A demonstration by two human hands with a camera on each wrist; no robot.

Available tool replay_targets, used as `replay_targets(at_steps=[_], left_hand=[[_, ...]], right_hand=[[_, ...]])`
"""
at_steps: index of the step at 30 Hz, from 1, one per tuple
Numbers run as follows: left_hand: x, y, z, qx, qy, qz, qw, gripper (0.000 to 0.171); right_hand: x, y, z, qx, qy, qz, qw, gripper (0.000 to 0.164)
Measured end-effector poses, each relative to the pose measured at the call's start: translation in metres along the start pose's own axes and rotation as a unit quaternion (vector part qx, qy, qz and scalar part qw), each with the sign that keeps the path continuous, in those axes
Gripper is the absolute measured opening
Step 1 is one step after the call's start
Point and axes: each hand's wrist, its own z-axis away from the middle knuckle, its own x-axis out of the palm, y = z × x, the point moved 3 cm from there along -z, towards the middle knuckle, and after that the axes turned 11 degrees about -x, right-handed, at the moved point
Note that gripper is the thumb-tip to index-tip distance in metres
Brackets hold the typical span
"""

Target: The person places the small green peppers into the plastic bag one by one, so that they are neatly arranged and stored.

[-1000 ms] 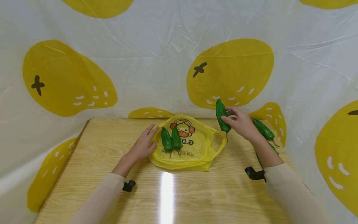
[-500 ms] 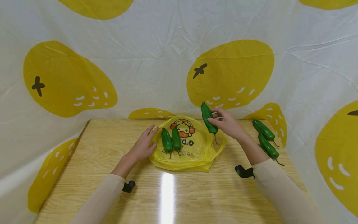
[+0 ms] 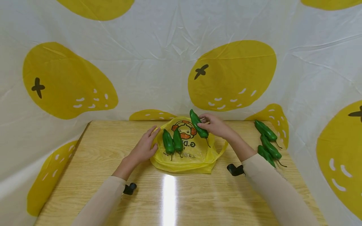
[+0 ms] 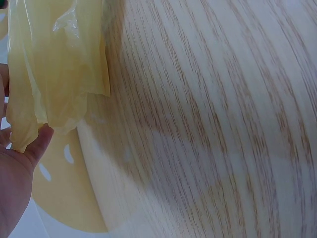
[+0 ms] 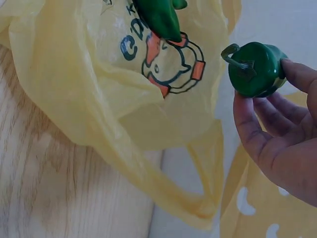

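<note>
A yellow see-through plastic bag (image 3: 200,157), printed with a duck in headphones, lies on the wooden table with its mouth spread wide. Two green peppers, one of them at its left (image 3: 168,142) and the other pepper (image 3: 178,140) beside it, show against the print, stems toward me. My right hand (image 3: 216,126) holds another green pepper (image 3: 198,124) above the bag's right part, stem down; the right wrist view shows thumb and fingers around this pepper (image 5: 253,69). Against the bag's left edge rests my left hand (image 3: 142,146), fingers fairly straight and spread. In the left wrist view, the thumb (image 4: 42,141) touches the plastic.
Several more green peppers (image 3: 266,130) lie at the table's right edge, one partly behind my right sleeve. A bag handle (image 3: 222,150) loops out to the right. White cloth (image 3: 152,78) with yellow fruit shapes hangs behind the wooden table (image 3: 107,135).
My right hand has carried its pepper leftward and slightly down, from right of the bag to above it. More of the peppers at the right now show. My left hand stays in place.
</note>
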Motion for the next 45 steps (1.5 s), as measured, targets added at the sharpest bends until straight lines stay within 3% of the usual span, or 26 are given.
replay_targets(at_steps=[12, 23, 29, 40, 43, 45], left_hand=[[-0.001, 0.001, 0.002, 0.004, 0.003, 0.001, 1.0, 0.07], [0.0, 0.0, 0.002, 0.003, 0.007, -0.003, 1.0, 0.07], [-0.001, 0.002, 0.0, 0.018, 0.009, -0.002, 0.9998, 0.07], [-0.001, 0.001, 0.0, 0.006, 0.0, -0.005, 1.0, 0.07], [-0.002, 0.002, 0.0, 0.008, -0.001, -0.004, 1.0, 0.07], [-0.002, 0.003, 0.0, 0.009, -0.001, -0.004, 1.0, 0.07]], right_hand=[[0.028, 0.008, -0.013, 0.035, -0.042, 0.006, 0.998, 0.049], [0.052, 0.01, -0.025, 0.047, -0.052, 0.01, 0.998, 0.051], [0.062, 0.02, -0.029, 0.075, -0.053, 0.006, 0.996, 0.051], [0.076, 0.027, -0.03, 0.122, -0.048, 0.003, 0.991, 0.054], [0.079, 0.031, -0.03, 0.123, -0.044, -0.002, 0.991, 0.029], [0.08, 0.035, -0.031, 0.121, -0.041, -0.003, 0.992, 0.025]])
